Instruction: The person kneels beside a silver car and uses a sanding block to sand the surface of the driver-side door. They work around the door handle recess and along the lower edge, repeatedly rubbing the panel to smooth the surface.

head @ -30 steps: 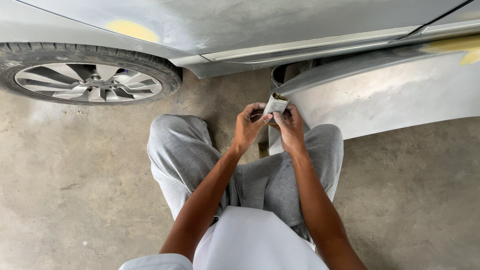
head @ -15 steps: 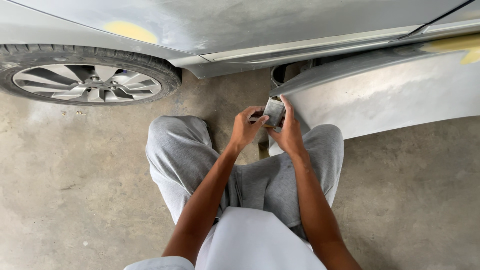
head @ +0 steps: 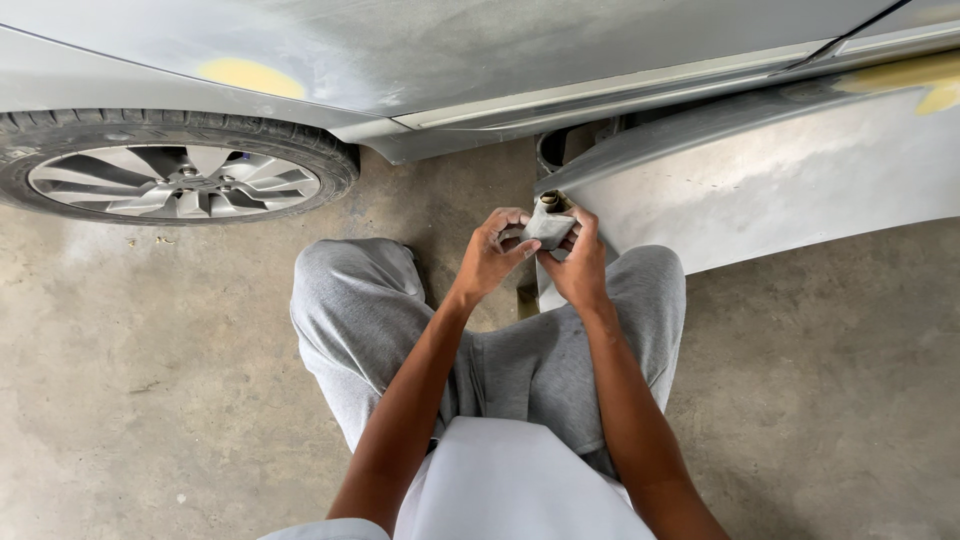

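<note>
I am crouched on a concrete floor beside a silver car. Both my hands meet in front of my knees and hold a small folded grey sheet, probably sandpaper (head: pixel 548 226). My left hand (head: pixel 492 257) pinches its left edge with thumb and fingers. My right hand (head: pixel 580 262) grips its right side from behind. The sheet is bent or rolled between them, its top end pointing up. Just beyond it lies the near end of a detached grey car body panel (head: pixel 780 180), sanded dull, with a yellow filler patch (head: pixel 915 80) at its far right.
The car's side (head: pixel 450 50) runs along the top, with a yellow filler spot (head: pixel 250 76) above the alloy wheel (head: pixel 175 180) at left. My knees in grey trousers (head: pixel 360 310) are bent below the hands. Bare concrete floor (head: pixel 150 400) spreads to both sides.
My hands have shifted slightly on the folded sheet, turning and bending it; it now stands more upright between my fingers. The hands stay in the same spot in front of my knees.
</note>
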Demonstrator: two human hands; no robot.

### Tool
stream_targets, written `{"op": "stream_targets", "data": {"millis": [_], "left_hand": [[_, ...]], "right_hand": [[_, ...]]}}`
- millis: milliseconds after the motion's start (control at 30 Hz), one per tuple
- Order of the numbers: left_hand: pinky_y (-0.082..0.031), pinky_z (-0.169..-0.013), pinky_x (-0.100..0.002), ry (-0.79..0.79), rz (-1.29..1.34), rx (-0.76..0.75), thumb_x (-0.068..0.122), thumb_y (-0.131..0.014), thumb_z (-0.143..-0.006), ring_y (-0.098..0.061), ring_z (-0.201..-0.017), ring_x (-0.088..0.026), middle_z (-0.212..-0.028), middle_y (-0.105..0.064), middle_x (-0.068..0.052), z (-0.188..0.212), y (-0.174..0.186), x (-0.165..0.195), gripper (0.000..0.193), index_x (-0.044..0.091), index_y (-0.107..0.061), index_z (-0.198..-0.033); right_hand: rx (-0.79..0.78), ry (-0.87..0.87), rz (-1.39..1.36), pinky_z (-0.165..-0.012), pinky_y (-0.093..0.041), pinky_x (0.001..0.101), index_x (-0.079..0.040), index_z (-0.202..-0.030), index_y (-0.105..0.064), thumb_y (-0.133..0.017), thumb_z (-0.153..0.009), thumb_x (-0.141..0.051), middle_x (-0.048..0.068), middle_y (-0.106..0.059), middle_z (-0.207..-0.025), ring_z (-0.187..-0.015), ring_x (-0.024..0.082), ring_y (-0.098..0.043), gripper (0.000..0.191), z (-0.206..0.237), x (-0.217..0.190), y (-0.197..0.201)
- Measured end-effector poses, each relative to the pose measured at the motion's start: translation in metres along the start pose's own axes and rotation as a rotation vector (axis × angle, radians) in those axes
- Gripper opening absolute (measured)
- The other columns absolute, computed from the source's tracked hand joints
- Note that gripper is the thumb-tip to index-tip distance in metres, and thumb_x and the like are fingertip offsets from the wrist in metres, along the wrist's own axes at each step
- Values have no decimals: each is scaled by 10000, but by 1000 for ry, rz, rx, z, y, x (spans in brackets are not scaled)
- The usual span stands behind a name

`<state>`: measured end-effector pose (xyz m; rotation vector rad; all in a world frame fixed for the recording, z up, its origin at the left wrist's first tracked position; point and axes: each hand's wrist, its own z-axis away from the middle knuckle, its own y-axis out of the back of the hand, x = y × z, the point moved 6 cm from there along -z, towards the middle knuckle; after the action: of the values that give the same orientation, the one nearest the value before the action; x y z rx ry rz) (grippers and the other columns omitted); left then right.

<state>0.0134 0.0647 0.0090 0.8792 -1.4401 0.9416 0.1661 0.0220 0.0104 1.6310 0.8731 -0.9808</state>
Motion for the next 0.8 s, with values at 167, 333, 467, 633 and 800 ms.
{"op": "stream_targets", "data": {"millis": [167, 333, 467, 633, 800], "left_hand": [[-572, -1037, -354, -45, 131, -65, 95, -754, -919, -628, -1228, -197, -1318, -647, -60, 1, 0, 10, 331, 32, -634, -1221], [-554, -1072, -360, -6, 110, -49, 85, -750, -934, -658, -1196, -198, -1227, -700, -92, 2, 2, 11, 356, 30, -631, -1265], [-560, -1033, -347, 65, 96, -37, 101, -751, -916, -671, -1157, -184, -1178, -715, -77, 1, 5, 3, 355, 30, -651, -1250], [-542, -1009, -356, 62, 212, -52, 71, -766, -955, -630, -1160, -200, -1190, -693, -107, 0, 6, -1, 279, 16, -699, -1220], [-610, -957, -376, 79, 394, -66, 122, -750, -885, -627, -1205, -167, -1323, -638, -21, 0, 3, -4, 272, 69, -661, -1135]], "right_hand": [[71, 171, 76, -918, -652, 386, -29, -1335, -344, -857, -850, -44, 248, -638, -1229, -1100, 329, -734, 706, 3, -1, -1], [110, 260, 153, -871, -641, 383, -64, -1321, -367, -894, -809, -59, 208, -617, -1231, -1086, 331, -717, 735, 2, -13, 2], [133, 239, 170, -882, -614, 414, -71, -1353, -384, -926, -736, -62, 227, -609, -1246, -1110, 347, -688, 821, 3, -22, 6], [6, 58, -171, -966, -595, 401, -85, -1522, -314, -868, -817, -25, 200, -640, -1341, -1216, 294, -694, 899, 0, -16, 1], [-77, 136, -293, -984, -580, 429, -102, -1575, -202, -882, -786, -37, 240, -604, -1378, -1246, 309, -658, 1043, -1, -25, 1]]}}
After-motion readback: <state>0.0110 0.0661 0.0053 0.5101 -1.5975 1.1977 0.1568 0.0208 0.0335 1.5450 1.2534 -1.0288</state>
